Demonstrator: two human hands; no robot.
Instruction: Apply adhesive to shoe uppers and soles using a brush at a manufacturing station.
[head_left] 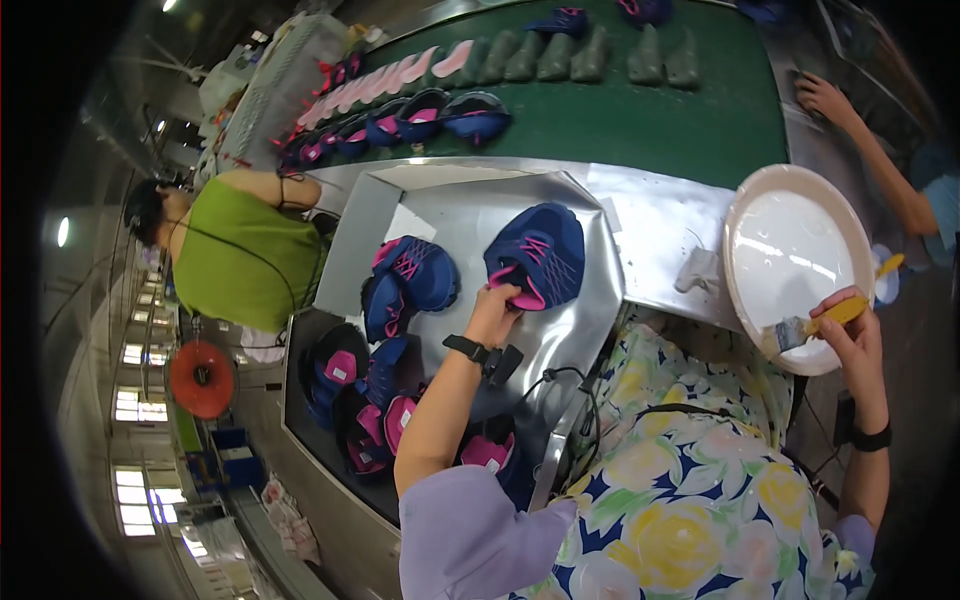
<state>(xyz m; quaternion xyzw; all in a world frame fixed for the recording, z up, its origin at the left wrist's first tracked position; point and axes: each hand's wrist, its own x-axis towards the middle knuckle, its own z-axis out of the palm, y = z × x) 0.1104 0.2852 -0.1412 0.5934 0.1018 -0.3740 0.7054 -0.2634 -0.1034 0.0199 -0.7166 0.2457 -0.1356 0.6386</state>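
Note:
My left hand (493, 312) grips a navy shoe upper (545, 255) with pink laces by its pink-lined collar, over a metal tray (590, 290). Two more navy and pink uppers (425, 272) lie just left of it in the tray. In my right hand (853, 345) is a paintbrush (838, 312) with a yellow handle, held between thumb and fingers. Its pale, wet-looking bristles hang at the lower edge of a wide white basin (735, 240), whose inside looks white and shiny.
Several uppers (345, 365) fill the tray's dark near-left part. Beyond runs a green conveyor belt (600, 120) with shoe lasts (590, 55), pink insoles and uppers. A crumpled cloth (697, 270) lies beside the basin. A person in green (245, 250) is at left; another person's hand (825, 98) is at far right.

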